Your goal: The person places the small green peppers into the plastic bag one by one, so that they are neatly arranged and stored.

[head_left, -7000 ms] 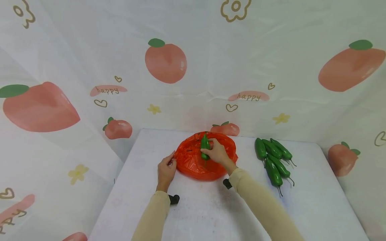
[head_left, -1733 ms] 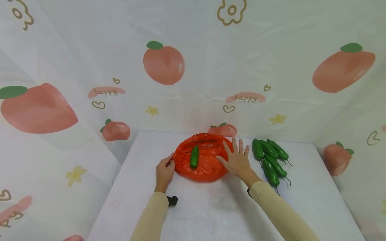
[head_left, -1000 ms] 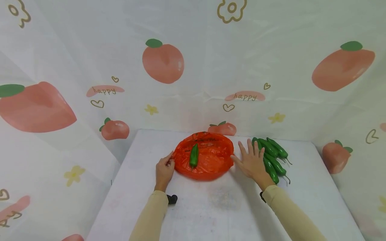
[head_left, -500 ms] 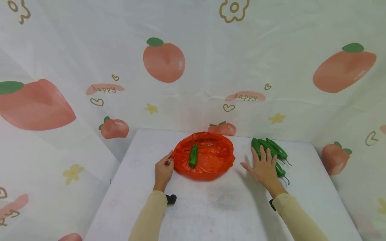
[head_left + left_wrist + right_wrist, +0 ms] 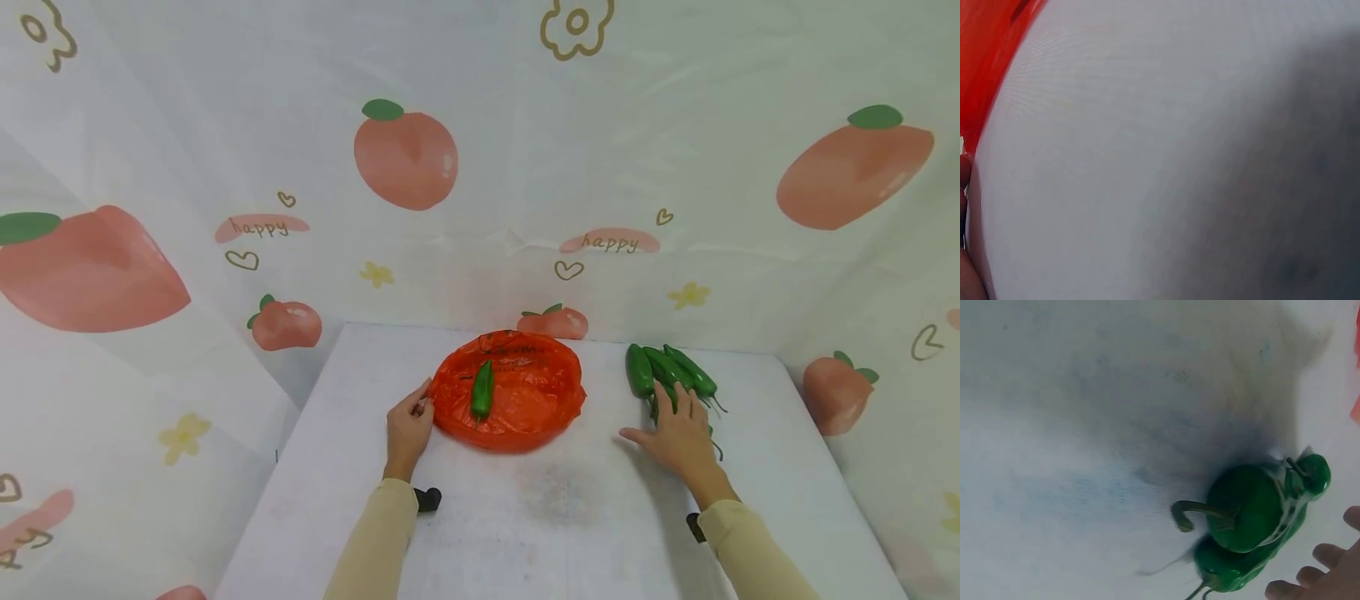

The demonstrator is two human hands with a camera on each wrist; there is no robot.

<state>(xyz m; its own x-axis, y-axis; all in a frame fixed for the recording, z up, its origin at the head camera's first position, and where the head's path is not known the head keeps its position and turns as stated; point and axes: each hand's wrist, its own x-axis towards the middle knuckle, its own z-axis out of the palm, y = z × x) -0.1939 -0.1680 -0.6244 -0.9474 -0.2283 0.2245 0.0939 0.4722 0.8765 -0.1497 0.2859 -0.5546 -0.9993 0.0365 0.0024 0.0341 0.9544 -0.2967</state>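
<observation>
A red plastic bag lies on the table with its mouth spread in a round, dark print on its inner side. Inside it rests one long green pepper, left of the middle. My left hand pinches the bag's left rim between thumb and fingers. Several green peppers lie in a pile to the right. Over the near part of that pile hovers my right hand, fingers spread and holding nothing, hiding some peppers. In the right wrist view, its fingertips are beside the peppers, apart from them.
The white table runs to a pale cloth backdrop printed with fruit at the back and sides. Dark straps sit at both wrists below light sleeves. In the left wrist view, the red bag shows at the upper left corner.
My right hand has let go of a green pepper inside the bag and moved right to the pile, fingers spread. The left hand has kept its pinch on the rim.
</observation>
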